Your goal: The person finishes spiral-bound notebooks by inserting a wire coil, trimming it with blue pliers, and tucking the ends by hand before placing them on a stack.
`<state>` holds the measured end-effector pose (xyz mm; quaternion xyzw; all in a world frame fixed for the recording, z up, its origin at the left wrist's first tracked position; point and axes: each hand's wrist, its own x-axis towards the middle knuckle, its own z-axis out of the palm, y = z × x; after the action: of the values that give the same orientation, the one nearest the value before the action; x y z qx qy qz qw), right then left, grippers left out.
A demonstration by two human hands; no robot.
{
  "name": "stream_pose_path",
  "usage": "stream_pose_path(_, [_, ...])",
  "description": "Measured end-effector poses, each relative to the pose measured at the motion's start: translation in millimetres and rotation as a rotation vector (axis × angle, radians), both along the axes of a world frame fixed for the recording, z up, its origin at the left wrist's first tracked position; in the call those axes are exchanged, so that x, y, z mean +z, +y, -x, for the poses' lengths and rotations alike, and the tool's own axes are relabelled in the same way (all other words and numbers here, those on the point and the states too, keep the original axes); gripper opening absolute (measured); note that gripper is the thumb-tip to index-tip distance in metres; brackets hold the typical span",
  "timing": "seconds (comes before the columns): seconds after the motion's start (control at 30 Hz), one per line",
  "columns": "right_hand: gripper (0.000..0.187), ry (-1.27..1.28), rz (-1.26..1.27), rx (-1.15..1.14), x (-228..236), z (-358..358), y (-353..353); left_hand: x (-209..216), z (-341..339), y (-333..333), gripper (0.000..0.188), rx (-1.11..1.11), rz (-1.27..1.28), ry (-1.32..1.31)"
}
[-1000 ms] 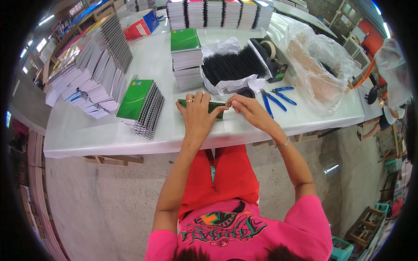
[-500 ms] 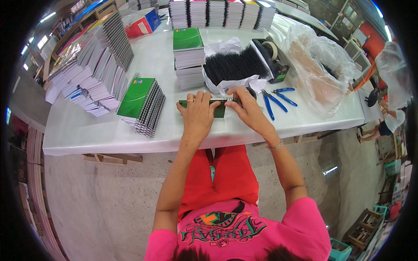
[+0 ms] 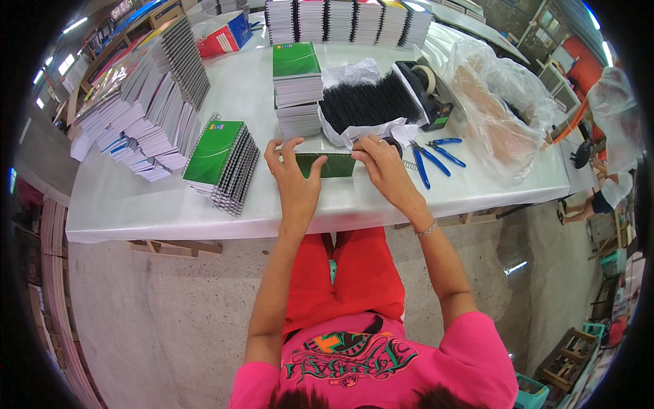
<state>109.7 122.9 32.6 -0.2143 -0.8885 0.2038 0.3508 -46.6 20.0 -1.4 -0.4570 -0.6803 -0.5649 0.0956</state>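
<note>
A small green-covered notebook (image 3: 334, 165) stands tilted near the table's front edge, with its bound edge up. At its left end my left hand (image 3: 296, 170) is curled, thumb against the cover and fingers raised over the top edge. My right hand (image 3: 385, 167) pinches at the notebook's upper right corner, where a spiral wire coil (image 3: 409, 165) runs along the edge; the coil's tail shows to the right of that hand. Just beyond lies a heap of black spiral coils (image 3: 368, 102) on white paper.
Spiral-bound green notebooks (image 3: 216, 153) are stacked at left, beside a larger pile of notebooks (image 3: 139, 112). Another green stack (image 3: 296, 60) stands ahead. Blue-handled pliers (image 3: 430, 165), smaller blue cutters (image 3: 446, 143), a tape dispenser (image 3: 436, 112) and a clear plastic bag (image 3: 497, 116) lie right.
My left hand has shifted left and lifted its fingers off the top edge, baring more of the cover. My right hand has moved in to the notebook's corner.
</note>
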Motion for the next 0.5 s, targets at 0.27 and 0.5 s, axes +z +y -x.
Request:
stream_pose_path(0.27, [0.023, -0.036, 0.245, 0.275, -0.8, -18.4, 25.8, -10.3, 6.3, -5.8, 0.06, -0.144, 0.16, -0.159])
stream_pose_path(0.5, [0.053, -0.348, 0.171, -0.083, -17.9, -55.5, 41.9, -4.1, 31.3, -19.2, 0.069, -0.328, 0.205, -0.196])
